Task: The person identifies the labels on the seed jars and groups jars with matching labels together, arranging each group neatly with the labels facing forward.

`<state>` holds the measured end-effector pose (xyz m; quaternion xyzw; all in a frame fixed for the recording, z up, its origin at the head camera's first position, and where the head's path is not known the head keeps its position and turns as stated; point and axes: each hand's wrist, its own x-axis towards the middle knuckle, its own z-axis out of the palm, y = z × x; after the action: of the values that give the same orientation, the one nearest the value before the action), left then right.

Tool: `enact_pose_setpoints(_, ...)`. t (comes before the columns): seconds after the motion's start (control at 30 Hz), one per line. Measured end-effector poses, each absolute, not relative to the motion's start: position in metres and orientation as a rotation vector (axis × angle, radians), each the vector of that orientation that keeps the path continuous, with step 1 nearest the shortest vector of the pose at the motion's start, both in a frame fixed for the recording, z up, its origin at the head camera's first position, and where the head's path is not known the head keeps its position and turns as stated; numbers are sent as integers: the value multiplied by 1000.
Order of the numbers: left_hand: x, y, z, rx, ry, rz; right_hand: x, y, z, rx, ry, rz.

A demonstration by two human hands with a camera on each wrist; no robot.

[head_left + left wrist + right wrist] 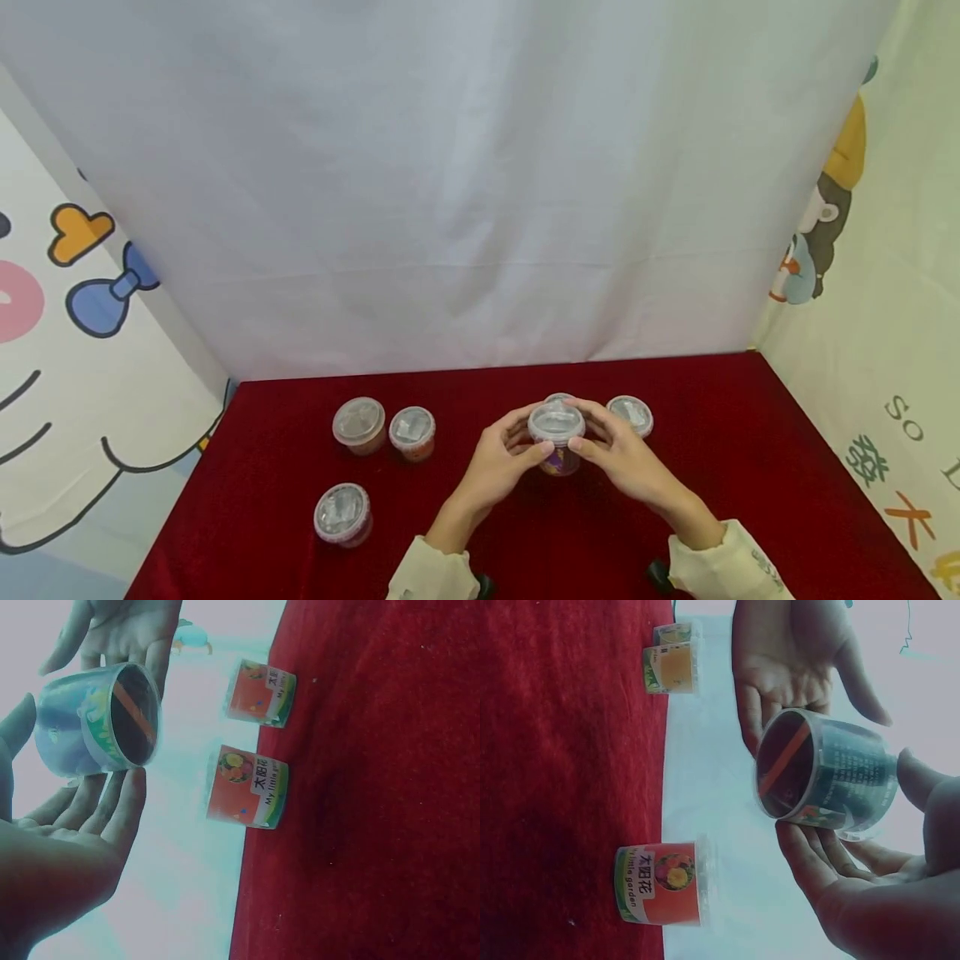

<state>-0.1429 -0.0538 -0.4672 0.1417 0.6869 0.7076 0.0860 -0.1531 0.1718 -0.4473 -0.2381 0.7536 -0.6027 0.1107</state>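
Both hands hold one clear plastic cup (558,454) with a clear lid and a purple label, lifted off the red cloth. My left hand (495,462) grips its left side and my right hand (626,458) its right side, fingers curved round it behind and thumbs at the front. From the left wrist view, the held cup (94,724) is tilted and its dark bottom shows an orange strip. The right wrist view shows the same cup (832,772) with small print on its label.
On the red cloth (255,467), two lidded cups (360,425) stand at the back left, another cup (342,515) nearer the front. Behind the hands are a partly hidden cup (558,397) and a cup (632,414) to its right. A white curtain (480,208) closes the back.
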Motion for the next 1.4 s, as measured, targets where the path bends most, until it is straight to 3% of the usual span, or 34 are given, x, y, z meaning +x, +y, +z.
enact_pose_setpoints(0.4, -137, -59, -463, 238, 2121, 2151, -146, 150, -450, -576, 2242, -1813)
enact_pose_setpoints(0.97, -139, -80, -468, 313, 2035, 2054, -146, 145, -449, -576, 2150, -1811)
enact_pose_setpoints(1.4, -130, -77, -462, 137, 2184, 2056, -141, 129, -454, -554, 2260, -1786)
